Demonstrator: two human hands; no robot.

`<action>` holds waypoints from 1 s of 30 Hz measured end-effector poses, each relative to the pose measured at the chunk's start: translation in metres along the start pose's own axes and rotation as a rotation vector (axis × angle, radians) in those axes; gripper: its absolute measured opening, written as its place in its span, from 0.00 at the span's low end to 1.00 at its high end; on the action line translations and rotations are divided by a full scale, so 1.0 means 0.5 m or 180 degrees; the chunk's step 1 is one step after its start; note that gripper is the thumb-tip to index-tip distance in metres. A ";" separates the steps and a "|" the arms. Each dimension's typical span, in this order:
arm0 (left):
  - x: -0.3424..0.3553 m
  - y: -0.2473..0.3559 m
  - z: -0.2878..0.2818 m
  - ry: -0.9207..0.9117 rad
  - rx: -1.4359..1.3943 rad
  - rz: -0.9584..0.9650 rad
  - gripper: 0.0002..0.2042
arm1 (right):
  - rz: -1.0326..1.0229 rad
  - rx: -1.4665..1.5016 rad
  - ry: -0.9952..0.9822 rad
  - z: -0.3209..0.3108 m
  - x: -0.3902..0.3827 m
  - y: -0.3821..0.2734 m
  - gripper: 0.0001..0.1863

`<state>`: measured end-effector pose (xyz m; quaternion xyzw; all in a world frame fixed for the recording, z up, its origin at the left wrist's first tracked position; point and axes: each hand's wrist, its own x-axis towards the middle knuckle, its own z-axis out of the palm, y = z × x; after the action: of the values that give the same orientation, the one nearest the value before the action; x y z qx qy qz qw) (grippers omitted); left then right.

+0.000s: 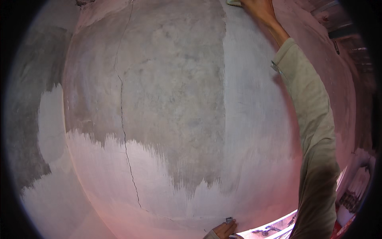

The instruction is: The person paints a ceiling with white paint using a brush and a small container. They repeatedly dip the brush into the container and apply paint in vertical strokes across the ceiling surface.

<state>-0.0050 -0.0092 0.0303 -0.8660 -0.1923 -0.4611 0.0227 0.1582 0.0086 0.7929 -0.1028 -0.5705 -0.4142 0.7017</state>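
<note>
My right arm, in an olive sleeve, reaches up along the right side to the top of the wall (254,131). There my right hand (260,8) is closed round what looks like a paint brush (234,3), pressed close to the wall; the upper edge of the picture cuts off most of both. Low in the middle, my left hand (225,230) has its fingers curled beside a small grey piece (229,220) at the foot of the wall. What those fingers hold is too small to make out. Pale streaky paint covers the wall's right strip and lower part.
Bare grey plaster (171,79) fills the wall's upper middle. A long crack (122,115) runs down its left part. At the left a corner meets another part-painted wall (28,111). A bright opening (274,230) shows bicycles at the lower right. Roof sheeting (338,24) hangs at the upper right.
</note>
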 end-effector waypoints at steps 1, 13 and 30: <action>-0.014 -0.009 0.010 0.0015 0.0061 -0.0010 0.32 | 0.0069 0.0113 -0.0087 -0.006 -0.026 -0.015 0.15; -0.055 -0.032 0.043 -0.0340 -0.1046 -0.0645 0.38 | 0.0047 0.0187 0.0287 -0.042 0.010 -0.024 0.16; 0.039 0.036 -0.051 -0.0200 0.0411 -0.0096 0.31 | -0.0157 -0.0416 -0.0730 -0.184 -0.269 -0.143 0.14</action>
<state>-0.0090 -0.0255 0.0634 -0.8738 -0.2353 -0.4205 0.0654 0.1733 -0.0313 0.6203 -0.1810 -0.6212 -0.4531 0.6133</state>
